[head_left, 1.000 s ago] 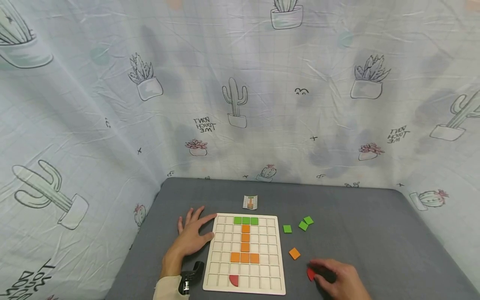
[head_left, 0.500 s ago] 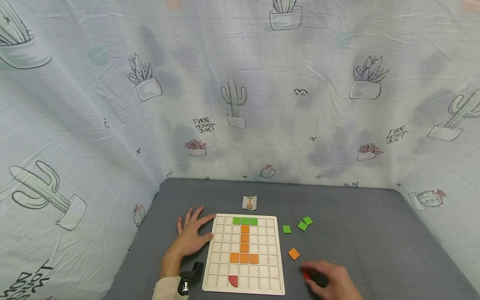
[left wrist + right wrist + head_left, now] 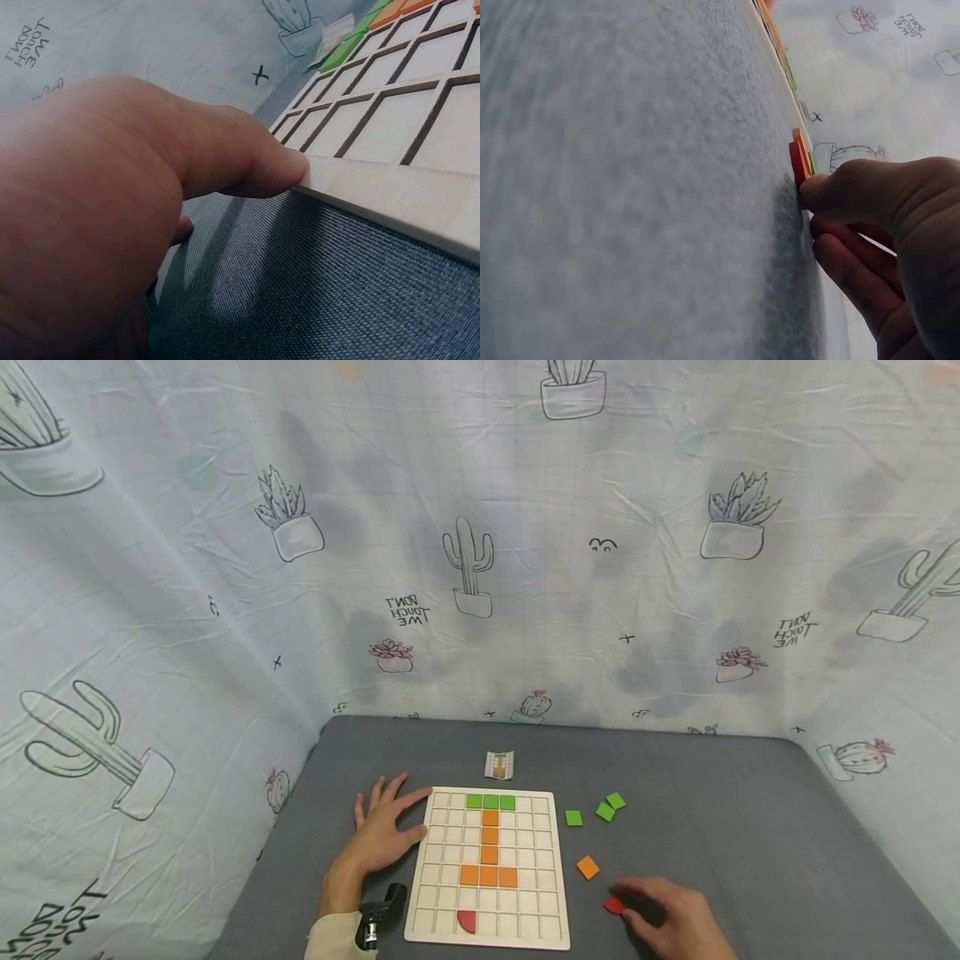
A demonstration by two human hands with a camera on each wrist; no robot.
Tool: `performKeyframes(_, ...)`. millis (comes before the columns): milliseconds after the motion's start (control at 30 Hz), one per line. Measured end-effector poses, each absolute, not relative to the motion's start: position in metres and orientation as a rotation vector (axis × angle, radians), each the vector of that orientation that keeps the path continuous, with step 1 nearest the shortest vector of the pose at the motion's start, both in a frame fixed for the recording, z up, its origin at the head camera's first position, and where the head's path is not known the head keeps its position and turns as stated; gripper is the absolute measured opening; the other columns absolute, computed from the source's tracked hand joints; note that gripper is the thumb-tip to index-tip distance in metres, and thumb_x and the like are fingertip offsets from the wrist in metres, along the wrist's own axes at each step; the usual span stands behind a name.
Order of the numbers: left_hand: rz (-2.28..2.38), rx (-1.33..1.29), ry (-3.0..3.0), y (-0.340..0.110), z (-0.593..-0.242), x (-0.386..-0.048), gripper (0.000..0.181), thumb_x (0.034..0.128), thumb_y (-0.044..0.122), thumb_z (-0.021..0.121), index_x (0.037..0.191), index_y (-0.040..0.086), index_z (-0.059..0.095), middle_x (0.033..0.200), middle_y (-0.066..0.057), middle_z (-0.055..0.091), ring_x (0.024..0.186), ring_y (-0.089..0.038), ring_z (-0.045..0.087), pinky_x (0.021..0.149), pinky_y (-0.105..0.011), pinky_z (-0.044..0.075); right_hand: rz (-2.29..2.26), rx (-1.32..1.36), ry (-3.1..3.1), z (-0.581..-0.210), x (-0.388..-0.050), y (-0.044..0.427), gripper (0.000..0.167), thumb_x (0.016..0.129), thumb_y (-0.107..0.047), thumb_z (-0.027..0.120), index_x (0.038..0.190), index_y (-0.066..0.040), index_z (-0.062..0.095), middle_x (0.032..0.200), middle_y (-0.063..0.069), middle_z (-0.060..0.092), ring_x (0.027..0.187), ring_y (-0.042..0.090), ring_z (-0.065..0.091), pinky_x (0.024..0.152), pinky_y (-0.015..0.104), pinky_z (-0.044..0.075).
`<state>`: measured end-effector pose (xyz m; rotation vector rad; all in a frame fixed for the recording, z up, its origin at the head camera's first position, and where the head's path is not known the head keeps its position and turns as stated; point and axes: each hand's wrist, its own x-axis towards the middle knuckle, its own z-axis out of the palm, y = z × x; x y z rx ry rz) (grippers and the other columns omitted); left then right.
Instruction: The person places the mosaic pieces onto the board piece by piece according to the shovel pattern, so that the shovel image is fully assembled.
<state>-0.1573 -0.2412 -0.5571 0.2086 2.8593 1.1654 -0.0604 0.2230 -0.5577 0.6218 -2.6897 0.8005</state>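
My left hand point(image 3: 382, 833) lies with fingers spread at the left side of a pale wooden grid board point(image 3: 487, 943). Its thumb presses the board's edge point(image 3: 375, 180), as the left wrist view shows. Three green square tiles point(image 3: 491, 802) sit in the top row, above a column and a short row of orange tiles point(image 3: 489, 837). A red quarter-circle piece point(image 3: 467, 922) fills a bottom-row cell. Right of the board, my right hand point(image 3: 675, 914) pinches another red piece point(image 3: 614, 905) low over the table, its tip pointing left; the fingers partly hide it.
A loose orange tile point(image 3: 588, 867) and several loose green tiles point(image 3: 573, 818) lie on the grey table point(image 3: 720, 827), right of the board. Behind the board lies a small pattern card point(image 3: 499, 766). A printed curtain point(image 3: 555, 568) hangs around the table.
The red piece in my right hand has turned and now lies flatter to the view. That hand shifted left, then slightly back right. My left hand stays on the board's edge.
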Motion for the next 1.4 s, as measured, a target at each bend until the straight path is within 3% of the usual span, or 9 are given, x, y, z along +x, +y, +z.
performKeyframes(267, 1.157, 0.205, 2.865, -0.241, -0.557, -0.158, 0.06, 0.0958, 0.017, 0.079, 0.154, 0.022, 0.065, 0.179, -0.021, 0.029, 0.168, -0.054, 0.004, 0.126, -0.077, -0.011, 0.702, 0.697, -2.529, -0.565, -0.071, 0.218, 0.047, 0.065, -0.004, 0.101, 0.106, -0.018, 0.084, 0.098, -0.011, 0.081, 0.087, 0.001, 0.075, 0.078, 0.009, 0.055)
performKeyframes(400, 1.158, 0.208, 2.862, -0.241, -0.556, -0.158, 0.06, 0.0958, 0.017, 0.079, 0.154, 0.023, 0.065, 0.179, -0.022, 0.029, 0.168, -0.055, 0.004, 0.126, -0.077, -0.011, 0.792, 0.786, -2.505, -0.565, -0.075, 0.213, 0.047, 0.067, -0.001, 0.1, 0.108, -0.018, 0.083, 0.098, -0.011, 0.081, 0.087, 0.001, 0.074, 0.079, 0.005, 0.052)
performKeyframes(700, 1.173, 0.21, 2.865, -0.24, -0.554, -0.157, 0.06, 0.0942, 0.017, 0.08, 0.153, 0.023, 0.066, 0.178, -0.023, 0.03, 0.168, -0.056, 0.005, 0.126, -0.078, -0.011, 0.861, 0.872, -2.527, -0.564, -0.076, 0.206, 0.049, 0.073, -0.002, 0.098, 0.114, -0.021, 0.081, 0.102, -0.01, 0.081, 0.089, 0.002, 0.073, 0.08, 0.008, 0.053)
performKeyframes(967, 1.167, 0.195, 2.863, -0.239, -0.554, -0.157, 0.061, 0.0945, 0.016, 0.079, 0.154, 0.023, 0.066, 0.179, -0.022, 0.029, 0.168, -0.055, 0.004, 0.126, -0.077, -0.011, 0.871, 0.843, -2.627, -0.56, -0.077, 0.206, 0.043, 0.078, -0.006, 0.096, 0.115, -0.022, 0.081, 0.103, -0.01, 0.081, 0.091, 0.0, 0.072, 0.073, 0.027, 0.063)
performKeyframes(1400, 1.172, 0.191, 2.864, -0.239, -0.552, -0.157, 0.061, 0.094, 0.016, 0.08, 0.153, 0.023, 0.066, 0.178, -0.022, 0.031, 0.168, -0.055, 0.005, 0.125, -0.078, -0.011, 0.913, 0.834, -2.654, -0.551, -0.077, 0.204, 0.039, 0.081, -0.01, 0.096, 0.115, -0.023, 0.082, 0.104, -0.01, 0.08, 0.09, -0.001, 0.071, 0.072, 0.027, 0.063)
